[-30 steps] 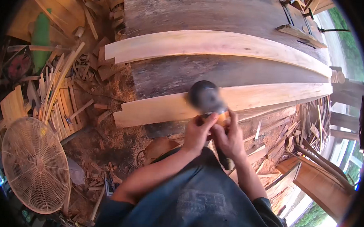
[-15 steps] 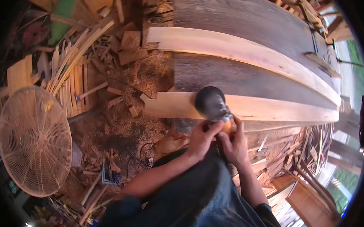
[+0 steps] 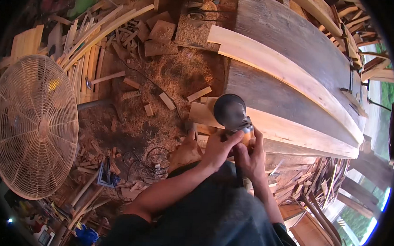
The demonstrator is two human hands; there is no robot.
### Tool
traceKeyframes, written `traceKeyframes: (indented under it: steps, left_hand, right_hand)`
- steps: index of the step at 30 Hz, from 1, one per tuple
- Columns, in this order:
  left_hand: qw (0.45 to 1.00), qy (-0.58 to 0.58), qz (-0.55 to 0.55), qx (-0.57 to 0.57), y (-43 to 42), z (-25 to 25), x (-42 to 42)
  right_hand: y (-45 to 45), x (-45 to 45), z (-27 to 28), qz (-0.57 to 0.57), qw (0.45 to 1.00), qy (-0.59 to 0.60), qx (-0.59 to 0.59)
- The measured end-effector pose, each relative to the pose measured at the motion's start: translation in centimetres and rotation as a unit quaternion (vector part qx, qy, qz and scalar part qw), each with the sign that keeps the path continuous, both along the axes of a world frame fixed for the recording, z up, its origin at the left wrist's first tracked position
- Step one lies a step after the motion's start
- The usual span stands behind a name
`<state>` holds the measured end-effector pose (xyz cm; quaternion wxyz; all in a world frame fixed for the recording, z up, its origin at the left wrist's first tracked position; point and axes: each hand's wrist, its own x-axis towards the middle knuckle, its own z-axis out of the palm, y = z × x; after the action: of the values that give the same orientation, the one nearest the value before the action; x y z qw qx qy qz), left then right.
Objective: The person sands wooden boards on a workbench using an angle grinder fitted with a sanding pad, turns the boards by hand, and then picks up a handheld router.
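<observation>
Both of my hands grip an orange-bodied angle grinder with a round dark disc. My left hand wraps its near left side, fingers closed. On the right side, my right hand is closed around the body, thumb on top. The disc lies over the near pale board, close to its left end; whether it touches the wood is hidden. A second pale board, with a stepped notch at its left end, lies farther back on the dark tabletop.
A large round fan stands at left. Wood strips, a hammer, offcuts and sawdust cover the floor. A black cord coils near my left arm. Scrap wood is piled at right.
The view has turned, so the boards slant more and sit farther right. The grinder is now nearer the close board's left end. Both hands keep their hold.
</observation>
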<state>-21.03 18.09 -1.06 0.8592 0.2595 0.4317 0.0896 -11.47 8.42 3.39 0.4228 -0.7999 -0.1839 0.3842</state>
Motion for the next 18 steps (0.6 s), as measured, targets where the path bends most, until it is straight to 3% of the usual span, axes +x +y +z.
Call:
traceKeyframes:
  steps: [6, 8, 10, 12, 14, 18]
  left_hand:
    - [0.995, 0.024, 0.059, -0.073, 3.2, 0.9, -5.6]
    - [0.997, 0.026, 0.059, -0.036, 2.6, 0.0, -6.3]
    - [0.999, 0.006, 0.038, 0.002, 1.0, -0.3, -4.7]
    - [0.997, 0.007, -0.034, 0.071, -1.0, -1.4, -3.0]
    - [0.995, 0.026, -0.062, 0.079, -1.6, -0.3, -2.4]
    - [0.996, 0.054, 0.065, -0.017, 1.5, 1.1, -6.1]
  right_hand:
    - [4.0, -3.5, 0.0, 0.099, 0.993, -0.058, -0.032]
    - [3.7, -4.0, -0.1, 0.113, 0.990, -0.078, -0.029]
    - [1.7, -3.6, -0.4, 0.060, 0.996, -0.045, -0.040]
    - [-2.2, -3.0, -2.6, -0.020, 0.999, 0.003, 0.036]
    - [-3.1, -2.2, -1.1, 0.018, 0.999, -0.030, -0.014]
    - [1.4, -5.1, -1.8, 0.067, 0.998, -0.008, 0.015]
